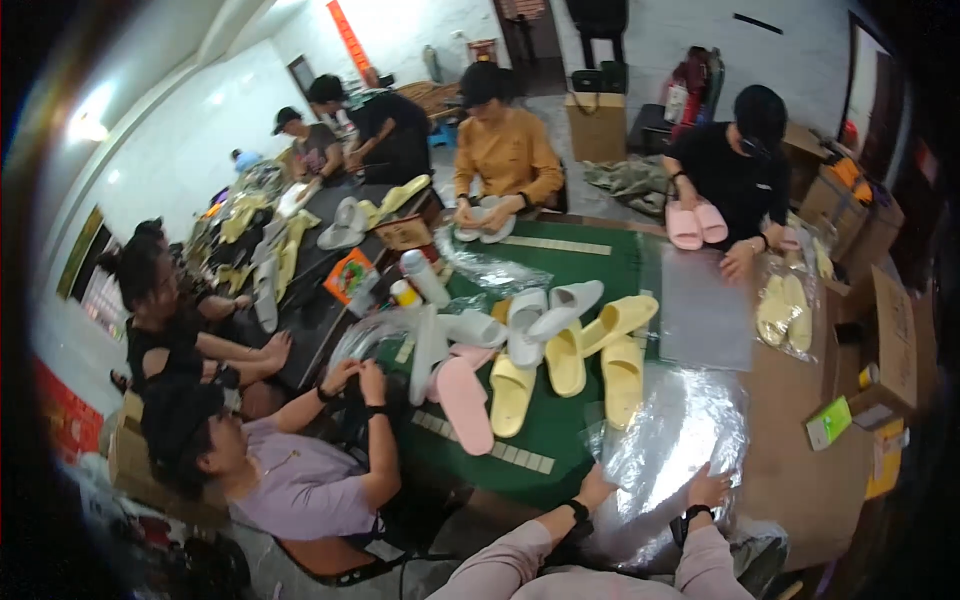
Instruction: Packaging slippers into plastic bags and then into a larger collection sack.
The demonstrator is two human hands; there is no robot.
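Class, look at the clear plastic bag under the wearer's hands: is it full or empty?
Empty. The clear plastic bag lies flat on the table, nothing showing inside, with the left hand and right hand pressed on it.

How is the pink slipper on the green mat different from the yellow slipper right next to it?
The pink slipper is pink; the yellow slipper is yellow. The pink slipper shows its flat sole, while the yellow slipper shows its strap. The pink slipper slants, while the yellow slipper lies straighter. Both rest loose on the green mat, outside any bag.
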